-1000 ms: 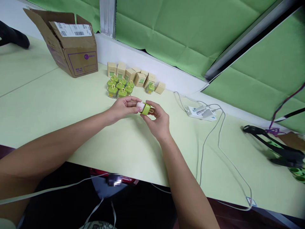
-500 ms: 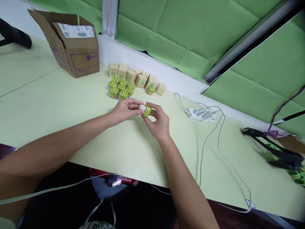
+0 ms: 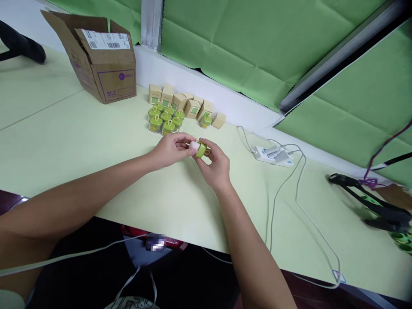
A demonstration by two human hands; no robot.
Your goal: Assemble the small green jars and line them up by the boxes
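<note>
Above the pale green table [image 3: 96,141], both hands hold one small jar [image 3: 197,148] lying on its side. My left hand [image 3: 170,150] pinches its pale clear body. My right hand [image 3: 215,165] grips its green lid with an orange loop. Behind the hands stand several similar green-lidded jars [image 3: 164,119] in a cluster, and a row of small tan cartons [image 3: 185,103] lines the white ledge.
An open cardboard shipping box [image 3: 103,60] sits at the back left. A white power strip [image 3: 273,155] with grey cables [image 3: 299,206] lies to the right. A black stand [image 3: 370,201] rests at the far right edge. A dark object [image 3: 19,45] is at the far left.
The hands with the jar have shifted slightly away from me toward the jar cluster, staying closed on it. The camera view has drifted a little.
</note>
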